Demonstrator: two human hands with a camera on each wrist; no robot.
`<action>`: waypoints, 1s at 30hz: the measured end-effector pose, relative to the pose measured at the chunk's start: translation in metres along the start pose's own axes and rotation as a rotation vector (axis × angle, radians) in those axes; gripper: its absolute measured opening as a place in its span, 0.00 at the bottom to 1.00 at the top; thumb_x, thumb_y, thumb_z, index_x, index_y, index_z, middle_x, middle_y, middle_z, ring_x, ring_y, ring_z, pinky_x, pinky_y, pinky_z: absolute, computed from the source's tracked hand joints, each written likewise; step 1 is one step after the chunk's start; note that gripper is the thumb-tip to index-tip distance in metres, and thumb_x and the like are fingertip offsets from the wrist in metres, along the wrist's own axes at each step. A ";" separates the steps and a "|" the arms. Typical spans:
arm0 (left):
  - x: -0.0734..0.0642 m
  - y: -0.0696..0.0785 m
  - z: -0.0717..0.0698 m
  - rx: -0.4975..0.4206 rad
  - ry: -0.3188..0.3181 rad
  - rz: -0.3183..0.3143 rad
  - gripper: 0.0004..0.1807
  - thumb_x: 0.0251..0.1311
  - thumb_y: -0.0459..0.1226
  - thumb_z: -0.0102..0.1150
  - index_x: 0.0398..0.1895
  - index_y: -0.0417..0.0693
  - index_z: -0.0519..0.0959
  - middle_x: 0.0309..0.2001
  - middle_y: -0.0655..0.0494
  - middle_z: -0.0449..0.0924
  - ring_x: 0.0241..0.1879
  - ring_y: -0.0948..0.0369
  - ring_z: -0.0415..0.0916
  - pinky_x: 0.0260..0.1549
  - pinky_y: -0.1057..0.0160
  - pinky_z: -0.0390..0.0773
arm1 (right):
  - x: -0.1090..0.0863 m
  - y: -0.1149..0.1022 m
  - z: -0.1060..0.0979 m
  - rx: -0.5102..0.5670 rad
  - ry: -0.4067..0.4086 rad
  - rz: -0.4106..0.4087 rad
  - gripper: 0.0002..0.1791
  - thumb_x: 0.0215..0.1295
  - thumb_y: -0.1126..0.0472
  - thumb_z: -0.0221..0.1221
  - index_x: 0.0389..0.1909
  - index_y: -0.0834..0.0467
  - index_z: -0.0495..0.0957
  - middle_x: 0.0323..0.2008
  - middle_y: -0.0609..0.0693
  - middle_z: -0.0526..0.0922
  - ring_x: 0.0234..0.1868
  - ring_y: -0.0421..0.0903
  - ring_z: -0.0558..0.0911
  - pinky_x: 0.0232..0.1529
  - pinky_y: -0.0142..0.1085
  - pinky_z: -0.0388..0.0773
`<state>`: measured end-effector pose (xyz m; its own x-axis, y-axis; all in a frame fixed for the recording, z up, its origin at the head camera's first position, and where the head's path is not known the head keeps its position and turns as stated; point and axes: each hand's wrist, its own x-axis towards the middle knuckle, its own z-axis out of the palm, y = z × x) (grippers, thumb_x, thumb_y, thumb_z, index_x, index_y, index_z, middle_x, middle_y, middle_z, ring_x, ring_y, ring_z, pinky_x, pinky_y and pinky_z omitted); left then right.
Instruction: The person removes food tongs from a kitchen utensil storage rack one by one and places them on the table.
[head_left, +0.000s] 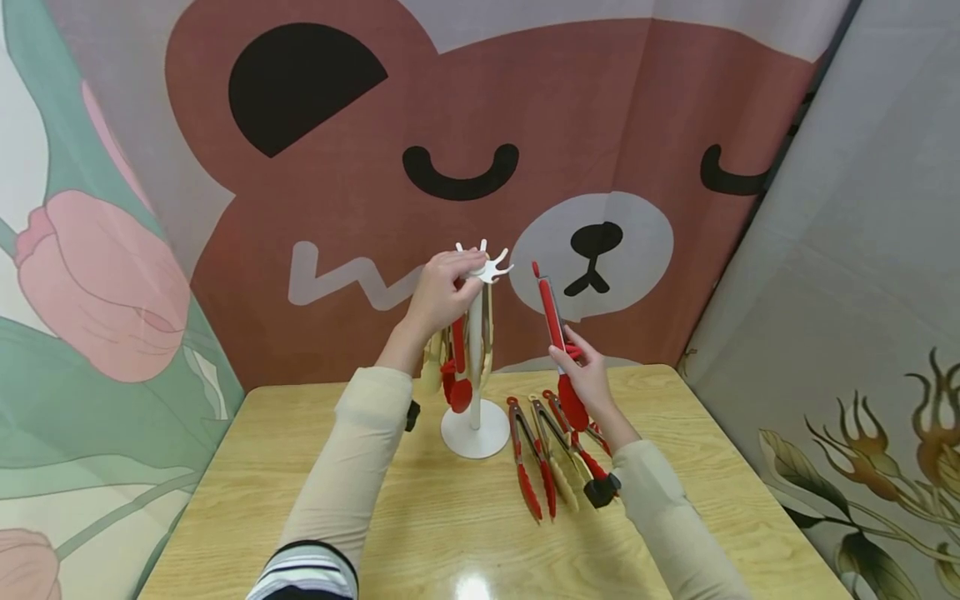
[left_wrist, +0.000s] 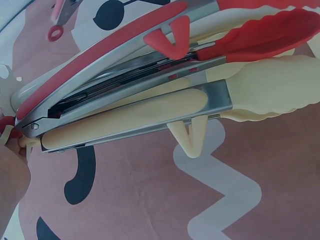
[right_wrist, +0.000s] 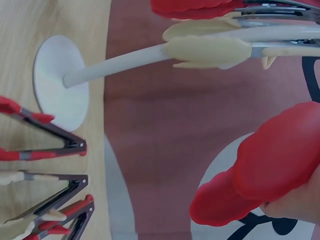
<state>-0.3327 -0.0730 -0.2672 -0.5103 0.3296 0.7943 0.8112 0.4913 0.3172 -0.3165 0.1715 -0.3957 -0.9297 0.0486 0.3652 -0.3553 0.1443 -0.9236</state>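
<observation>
My left hand (head_left: 442, 287) grips the hooked top (head_left: 491, 268) of a white stand, its fingers laid over the hooks. Below that hand hang several tongs, among them red tongs (left_wrist: 150, 55) and cream tongs (left_wrist: 130, 120). To the right of the stand, my right hand (head_left: 588, 371) holds another pair of red tongs (head_left: 551, 312) upright, with the red scalloped heads (right_wrist: 280, 150) downward and the hanging loop at the top. These tongs look closed together and stand apart from the hooks.
On the wooden table (head_left: 300, 467) stands the round white base (head_left: 475, 442) of the stand. Right of it lie several spread tongs, including red tongs (head_left: 534, 458) and cream tongs (head_left: 558, 450). A curtain (head_left: 337, 208) with a bear print hangs behind the table.
</observation>
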 end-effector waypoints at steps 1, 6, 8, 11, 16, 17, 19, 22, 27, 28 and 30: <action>0.000 0.000 0.000 0.000 0.001 0.001 0.18 0.54 0.33 0.46 0.46 0.39 0.78 0.47 0.48 0.77 0.52 0.57 0.70 0.55 0.63 0.61 | -0.001 0.002 -0.002 -0.005 0.006 0.005 0.28 0.59 0.61 0.57 0.62 0.58 0.64 0.33 0.48 0.75 0.28 0.41 0.72 0.24 0.29 0.69; 0.000 0.000 0.001 -0.002 0.004 -0.009 0.18 0.54 0.32 0.46 0.46 0.38 0.78 0.47 0.48 0.77 0.52 0.57 0.70 0.54 0.63 0.62 | -0.004 0.010 -0.008 -0.032 0.037 0.044 0.29 0.59 0.59 0.58 0.62 0.58 0.64 0.39 0.55 0.75 0.28 0.39 0.71 0.24 0.28 0.70; 0.000 0.000 0.001 -0.004 0.006 -0.011 0.18 0.53 0.32 0.47 0.46 0.37 0.78 0.47 0.48 0.77 0.52 0.57 0.70 0.54 0.63 0.62 | -0.005 0.014 -0.011 -0.045 0.042 0.067 0.29 0.59 0.57 0.58 0.62 0.57 0.64 0.41 0.57 0.75 0.29 0.39 0.72 0.24 0.28 0.70; 0.000 0.000 0.001 -0.004 0.008 -0.011 0.17 0.53 0.32 0.47 0.45 0.37 0.79 0.47 0.48 0.77 0.52 0.57 0.70 0.54 0.63 0.62 | -0.007 0.019 -0.016 -0.058 0.043 0.101 0.30 0.59 0.55 0.58 0.63 0.55 0.63 0.43 0.57 0.73 0.29 0.39 0.72 0.25 0.28 0.70; 0.000 0.001 0.002 0.003 0.006 -0.010 0.18 0.53 0.32 0.46 0.46 0.39 0.79 0.47 0.49 0.77 0.52 0.58 0.70 0.55 0.63 0.62 | -0.011 0.029 -0.024 -0.058 0.060 0.131 0.31 0.59 0.53 0.58 0.63 0.56 0.63 0.45 0.61 0.73 0.29 0.37 0.71 0.26 0.27 0.70; 0.001 0.001 0.002 0.003 0.006 -0.008 0.18 0.53 0.32 0.46 0.46 0.39 0.79 0.47 0.49 0.77 0.52 0.58 0.70 0.54 0.64 0.62 | -0.013 0.032 -0.026 -0.060 0.066 0.132 0.31 0.59 0.53 0.58 0.63 0.57 0.63 0.46 0.61 0.73 0.29 0.37 0.71 0.26 0.27 0.69; 0.001 0.001 0.002 0.000 0.005 -0.007 0.18 0.53 0.32 0.46 0.46 0.39 0.79 0.47 0.49 0.77 0.52 0.58 0.70 0.55 0.64 0.62 | -0.014 0.038 -0.030 -0.071 0.079 0.132 0.30 0.59 0.54 0.57 0.62 0.59 0.64 0.49 0.61 0.73 0.29 0.36 0.71 0.27 0.26 0.69; 0.001 0.001 0.002 -0.002 0.008 -0.009 0.18 0.53 0.32 0.46 0.45 0.38 0.79 0.47 0.48 0.77 0.52 0.58 0.70 0.55 0.64 0.61 | -0.017 0.047 -0.036 -0.063 0.102 0.145 0.28 0.60 0.54 0.57 0.60 0.60 0.66 0.43 0.62 0.74 0.28 0.36 0.71 0.26 0.27 0.68; 0.001 0.000 0.002 -0.002 0.017 -0.015 0.17 0.53 0.32 0.47 0.45 0.38 0.79 0.47 0.49 0.77 0.52 0.58 0.70 0.55 0.64 0.61 | -0.020 0.056 -0.044 -0.061 0.120 0.204 0.26 0.61 0.57 0.53 0.59 0.61 0.67 0.49 0.60 0.73 0.26 0.38 0.69 0.25 0.27 0.68; 0.001 0.000 0.002 -0.003 0.017 -0.015 0.17 0.53 0.32 0.47 0.45 0.38 0.79 0.47 0.49 0.77 0.52 0.58 0.70 0.55 0.64 0.62 | -0.021 0.058 -0.045 -0.072 0.119 0.213 0.26 0.61 0.58 0.52 0.59 0.62 0.66 0.53 0.59 0.72 0.25 0.38 0.69 0.24 0.26 0.68; 0.001 0.000 0.002 -0.006 0.017 -0.015 0.17 0.53 0.32 0.47 0.45 0.38 0.79 0.47 0.48 0.77 0.52 0.58 0.70 0.54 0.63 0.62 | -0.022 0.060 -0.048 -0.080 0.113 0.217 0.26 0.60 0.60 0.50 0.60 0.63 0.65 0.59 0.58 0.66 0.24 0.37 0.69 0.22 0.26 0.69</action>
<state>-0.3334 -0.0711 -0.2677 -0.5177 0.3087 0.7979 0.8050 0.4916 0.3322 -0.3123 0.2264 -0.4536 -0.9649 0.1962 0.1748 -0.1361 0.1959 -0.9711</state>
